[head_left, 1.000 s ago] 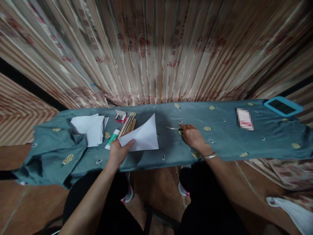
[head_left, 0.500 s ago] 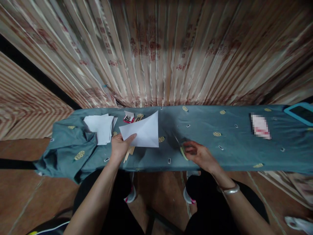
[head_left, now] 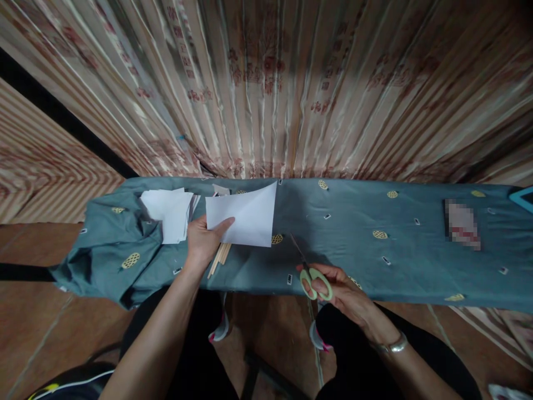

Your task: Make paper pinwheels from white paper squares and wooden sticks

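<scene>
Left hand: closed on the lower left edge of a sheet of paper, thumb on top, holding it tilted above the table.
Sheet of paper: white, flat, four-cornered, uncreased; it sits over the left-middle part of the table, in front of the curtain.
Right hand: fingers through the handles of the scissors, gripping them at the near edge of the table.
Scissors: pale green loop handles, thin metal blades closed together and pointing away toward the sheet, apart from it.
Wooden sticks: thin, light brown, lying in a bundle under the held sheet, just beside the left hand.
Stack of paper: white loose sheets, lying flat at the left end.
Small box: mostly hidden behind the sheet; contents cannot be told.
Tablecloth: soft blue-grey cloth with yellow ovals, bunched at the left end.
Curtain: shiny, pleated, beige with reddish print.
</scene>
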A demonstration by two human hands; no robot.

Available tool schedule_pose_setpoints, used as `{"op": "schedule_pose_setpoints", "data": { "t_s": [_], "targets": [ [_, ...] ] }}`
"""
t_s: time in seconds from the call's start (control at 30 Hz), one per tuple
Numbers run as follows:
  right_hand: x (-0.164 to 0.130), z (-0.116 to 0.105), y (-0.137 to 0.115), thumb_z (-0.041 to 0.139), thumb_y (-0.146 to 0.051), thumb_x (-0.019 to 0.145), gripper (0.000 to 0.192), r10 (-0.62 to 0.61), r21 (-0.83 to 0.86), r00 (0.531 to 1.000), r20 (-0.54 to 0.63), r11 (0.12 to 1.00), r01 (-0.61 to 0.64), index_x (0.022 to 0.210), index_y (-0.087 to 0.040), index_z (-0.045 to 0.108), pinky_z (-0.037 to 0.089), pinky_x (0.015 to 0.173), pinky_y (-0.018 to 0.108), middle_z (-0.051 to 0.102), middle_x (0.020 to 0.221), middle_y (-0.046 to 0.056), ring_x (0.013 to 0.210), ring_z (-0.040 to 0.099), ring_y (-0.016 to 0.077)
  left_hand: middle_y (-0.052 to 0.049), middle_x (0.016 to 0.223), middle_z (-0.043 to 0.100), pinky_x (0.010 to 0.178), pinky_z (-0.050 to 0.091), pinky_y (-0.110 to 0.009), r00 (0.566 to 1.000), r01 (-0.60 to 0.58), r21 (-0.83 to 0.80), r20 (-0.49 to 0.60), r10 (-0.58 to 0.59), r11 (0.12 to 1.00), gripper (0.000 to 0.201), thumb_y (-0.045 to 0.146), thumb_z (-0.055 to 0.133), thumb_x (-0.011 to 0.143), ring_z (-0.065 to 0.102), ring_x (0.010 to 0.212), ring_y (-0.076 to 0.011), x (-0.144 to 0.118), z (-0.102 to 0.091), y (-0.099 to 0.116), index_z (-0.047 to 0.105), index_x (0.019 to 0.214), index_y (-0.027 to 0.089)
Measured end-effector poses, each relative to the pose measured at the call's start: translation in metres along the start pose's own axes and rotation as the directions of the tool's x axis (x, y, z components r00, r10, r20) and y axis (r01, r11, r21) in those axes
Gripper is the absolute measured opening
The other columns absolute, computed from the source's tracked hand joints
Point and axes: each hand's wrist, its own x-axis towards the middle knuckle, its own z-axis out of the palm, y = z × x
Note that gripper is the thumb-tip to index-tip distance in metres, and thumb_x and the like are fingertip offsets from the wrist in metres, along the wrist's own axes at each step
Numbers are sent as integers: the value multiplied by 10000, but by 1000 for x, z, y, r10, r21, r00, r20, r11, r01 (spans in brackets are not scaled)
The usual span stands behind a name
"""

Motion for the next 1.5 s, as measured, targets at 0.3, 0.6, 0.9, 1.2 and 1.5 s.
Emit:
{"op": "schedule_pose_setpoints", "data": {
  "t_s": [0.3, 0.6, 0.9, 1.2, 1.5],
  "targets": [
    [3, 1, 16, 797, -326, 732, 404, -148, -229, 988, 37, 961, 153, 1114, -241, 697, 432, 452, 174, 682, 735, -3, 546, 574, 79, -75, 759, 750, 592, 552, -293, 1000, 7, -3, 14, -7, 1000, 286, 328, 778, 533, 682, 708, -237, 1, 3, -3, 728, 722, 119],
    [3, -3, 15, 800, -318, 726, 479, -125, -316, 987, 100, 937, 150, 1178, -206, 685, 510, 624, 244, 685, 907, 42, 700, 594, 112, -30, 684, 702, 584, 544, -279, 993, -23, -44, 110, 28, 999, 255, 322, 780, 566, 660, 673, -208, 0, 11, -10, 726, 720, 126],
    [6, -2, 7, 804, -350, 718, 471, -73, -306, 991, 110, 946, 104, 1158, -224, 697, 517, 640, 236, 707, 858, 22, 687, 611, 106, -1, 662, 674, 535, 502, -236, 985, 1, -85, 171, 14, 996, 286, 296, 789, 553, 615, 602, -154, -6, 19, -10, 739, 768, 114],
    [7, -1, 3, 770, -388, 741, 454, -57, -401, 995, 83, 912, 86, 1145, -193, 698, 439, 519, 219, 680, 826, 31, 647, 550, 108, 3, 700, 689, 594, 520, -255, 978, -16, -67, 206, 30, 998, 288, 307, 778, 578, 632, 662, -168, -8, 20, -12, 746, 800, 125],
    [9, 2, 1, 786, -377, 725, 489, -40, -388, 995, 86, 919, 71, 1147, -151, 690, 422, 522, 210, 665, 803, 41, 647, 534, 97, -1, 697, 711, 572, 524, -276, 969, -61, -43, 238, 70, 997, 267, 378, 771, 612, 643, 649, -186, -8, 20, -19, 753, 771, 165]
  ]
}}
